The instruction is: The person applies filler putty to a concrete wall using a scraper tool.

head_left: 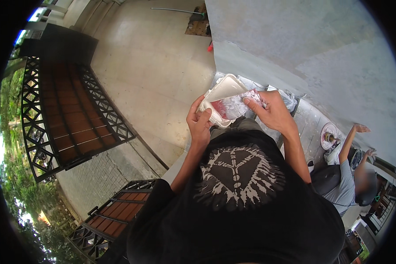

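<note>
My left hand (199, 119) grips the left side of a small white lidded foam-like container (225, 87), held up at chest height above my dark shirt. My right hand (273, 112) is closed on a flat piece smeared with white and pink (237, 105), thumb pressed on top, and this piece lies over the container's opening. I cannot tell exactly what the piece is. Reddish-pink material shows inside or just under it.
A grey wall (303, 35) rises ahead right, above a ledge (310, 119) with plastic bags and a paint-spattered round item (329, 136). A co-worker (343, 185) reaches toward the wall at right. A dark stained board (196, 27) lies far ahead; black-and-brown metal gates (72, 114) stand left.
</note>
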### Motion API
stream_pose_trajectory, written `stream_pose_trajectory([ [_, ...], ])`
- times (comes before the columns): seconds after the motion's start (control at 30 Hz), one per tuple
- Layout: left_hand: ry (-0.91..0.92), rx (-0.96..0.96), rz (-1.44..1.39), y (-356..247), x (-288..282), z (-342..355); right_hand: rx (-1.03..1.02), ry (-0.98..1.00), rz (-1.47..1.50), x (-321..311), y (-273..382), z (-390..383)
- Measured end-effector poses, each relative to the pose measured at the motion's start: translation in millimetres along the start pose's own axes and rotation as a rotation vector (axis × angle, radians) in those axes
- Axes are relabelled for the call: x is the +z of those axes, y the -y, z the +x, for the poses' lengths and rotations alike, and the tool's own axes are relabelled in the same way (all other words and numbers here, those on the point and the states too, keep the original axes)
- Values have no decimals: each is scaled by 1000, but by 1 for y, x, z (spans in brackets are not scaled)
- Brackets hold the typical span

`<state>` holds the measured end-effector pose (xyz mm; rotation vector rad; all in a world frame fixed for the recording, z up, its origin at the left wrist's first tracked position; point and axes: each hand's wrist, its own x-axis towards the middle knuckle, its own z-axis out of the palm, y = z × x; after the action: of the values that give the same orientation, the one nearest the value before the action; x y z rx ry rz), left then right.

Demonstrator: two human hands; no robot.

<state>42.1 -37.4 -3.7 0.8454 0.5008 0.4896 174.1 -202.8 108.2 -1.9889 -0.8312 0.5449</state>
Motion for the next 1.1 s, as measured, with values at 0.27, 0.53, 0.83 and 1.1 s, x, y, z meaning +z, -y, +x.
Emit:
stream_pose_trajectory([
  [0.27, -151, 38, 38, 12, 18, -7, 200, -121, 299, 27, -30, -16],
  [0.53, -42, 125, -39, 8, 20, -4, 118, -257, 457, 15, -35, -23],
  [0.83, 192, 117, -61, -8, 12, -3, -135, -118, 89, -23, -16, -3],
  [1.1, 257, 115, -71, -13, 8, 0, -214, 0, 164, -20, -17, 2],
])
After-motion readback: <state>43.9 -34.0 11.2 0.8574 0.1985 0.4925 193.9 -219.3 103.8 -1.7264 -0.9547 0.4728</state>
